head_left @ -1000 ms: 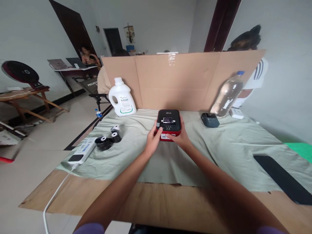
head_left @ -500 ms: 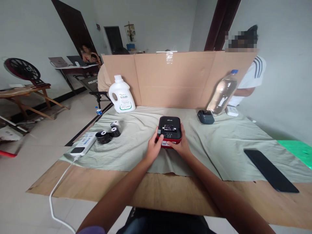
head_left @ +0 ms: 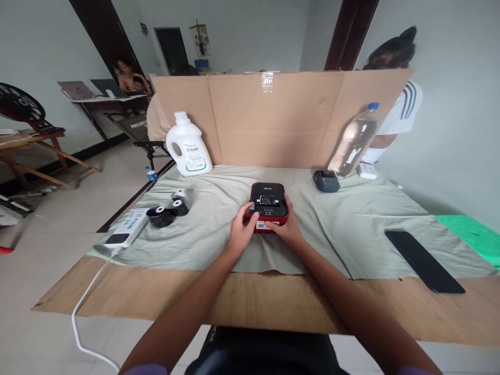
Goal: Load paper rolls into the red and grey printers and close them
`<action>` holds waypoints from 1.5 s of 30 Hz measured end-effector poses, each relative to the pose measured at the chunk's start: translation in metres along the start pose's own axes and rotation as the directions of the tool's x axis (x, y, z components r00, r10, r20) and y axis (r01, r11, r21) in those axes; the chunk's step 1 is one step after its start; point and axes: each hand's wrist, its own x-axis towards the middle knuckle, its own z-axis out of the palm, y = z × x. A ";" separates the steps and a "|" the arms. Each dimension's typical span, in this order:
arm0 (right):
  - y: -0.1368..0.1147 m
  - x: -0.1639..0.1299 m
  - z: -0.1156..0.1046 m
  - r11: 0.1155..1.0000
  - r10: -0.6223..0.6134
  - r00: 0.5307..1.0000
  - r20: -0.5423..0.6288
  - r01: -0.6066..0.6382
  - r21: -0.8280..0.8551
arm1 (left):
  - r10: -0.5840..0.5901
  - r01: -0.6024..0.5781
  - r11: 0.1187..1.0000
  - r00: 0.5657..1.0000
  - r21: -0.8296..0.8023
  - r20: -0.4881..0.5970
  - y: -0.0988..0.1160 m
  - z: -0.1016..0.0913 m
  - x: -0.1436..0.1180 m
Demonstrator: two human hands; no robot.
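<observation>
A compact label printer (head_left: 267, 196), black on top with a red lower body, sits on the cloth in front of me. My left hand (head_left: 241, 229) grips its left side, thumb on the near edge. On the other side my right hand (head_left: 291, 226) wraps the right edge, its thumb along the front by a white sticker (head_left: 262, 225). A dark window shows in the printer's top, with small buttons below it. To the left lie black ribbon rolls (head_left: 160, 216) and a small white roll (head_left: 179, 195).
A white power strip (head_left: 127, 227) with a cable lies left. Behind stand a white jug (head_left: 189, 146), a cardboard screen (head_left: 273, 122), a clear bottle (head_left: 354, 143) and a small dark device (head_left: 326, 180). A black phone (head_left: 424, 260) lies right. A person's sleeve (head_left: 408, 107) shows behind the screen.
The camera view has shifted a little, so everything sits slightly left and higher. Both hands keep their hold on the printer, with hardly any change in grip.
</observation>
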 end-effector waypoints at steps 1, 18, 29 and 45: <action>0.001 0.000 0.000 1.000 0.006 1.000 -0.002 -0.006 -0.012 | 0.012 -0.012 1.000 1.000 -0.011 -0.001 -0.001 -0.001 0.001; 0.000 0.000 0.001 0.998 0.056 0.998 0.009 -0.055 -0.023 | 0.080 -0.094 0.993 0.980 0.069 0.181 -0.012 -0.015 0.029; -0.012 0.029 -0.030 0.985 -0.025 1.000 0.018 0.028 -0.171 | 0.154 -0.153 0.988 0.981 -0.015 0.121 -0.017 -0.012 0.013; -0.023 0.118 -0.021 0.755 0.365 0.820 0.441 0.017 -0.656 | 0.176 -0.176 0.984 0.973 -0.008 0.153 -0.013 -0.020 0.016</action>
